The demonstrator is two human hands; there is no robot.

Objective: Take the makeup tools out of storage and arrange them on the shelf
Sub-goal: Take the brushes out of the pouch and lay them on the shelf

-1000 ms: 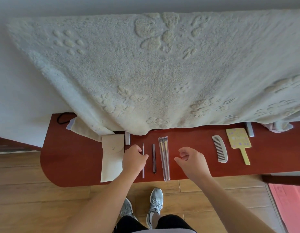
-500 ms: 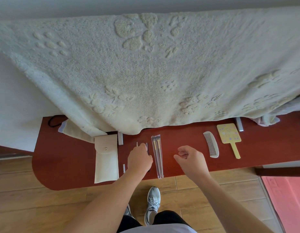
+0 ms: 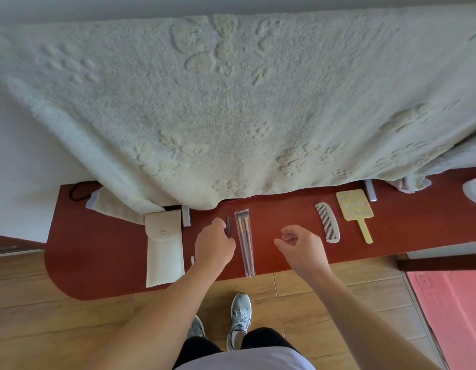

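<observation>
Head view: the red-brown shelf is seen from above, with the makeup tools laid in a row along it below a hanging cream towel. The left hand is curled, knuckles up, over a slim metal tool. The tool's lower end shows on the wrist side and its tip just past the fingers. It appears to be pinched, though the fingertips are hidden.

Just beside those fingers lies a dark pencil, and next to it a clear sleeve of brushes whose lower end reaches the shelf's front edge. The right hand hovers to the right of the sleeve, fingers loosely curled, with nothing held. A cream pouch lies flat to the left of the left hand. A comb and a yellow hand mirror lie further along to the right.

The slim tool is judged light, stiff and smooth — likely to roll or slip — so it is best pinched near its middle and set down flat, parallel to the pencil. The sleeve is probably slick film and is better taken across the stiff handles than at the bristles. The pouch looks soft and limp — it would need holding at its mouth if more is to be drawn out.
</observation>
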